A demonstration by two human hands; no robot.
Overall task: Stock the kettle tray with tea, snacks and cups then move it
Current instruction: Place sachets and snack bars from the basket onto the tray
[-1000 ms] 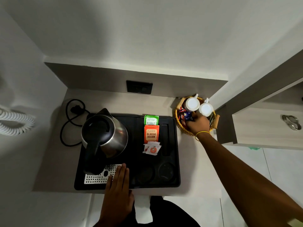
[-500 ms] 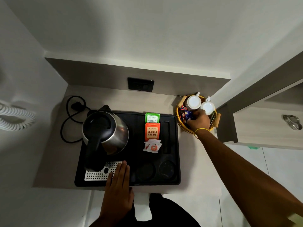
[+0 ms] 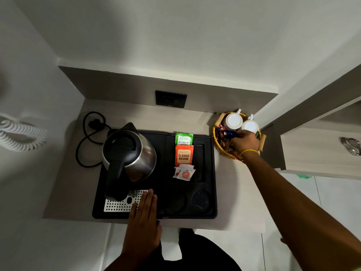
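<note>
Countertop tray (image 3: 212,173): "CLASSIC ASSAM", perhaps "PREMIUM"

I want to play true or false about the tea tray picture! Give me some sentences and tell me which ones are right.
1. The kettle stands on the black tray. True.
2. The two white cups sit in the tray's round hollows. False: they are upside down in the wicker basket beside the tray.
3. The right hand reaches into the basket. True.
4. The orange tea packet says "Classic Assam". True.
5. The left hand lifts the kettle. False: it lies flat on the tray's front edge.
</note>
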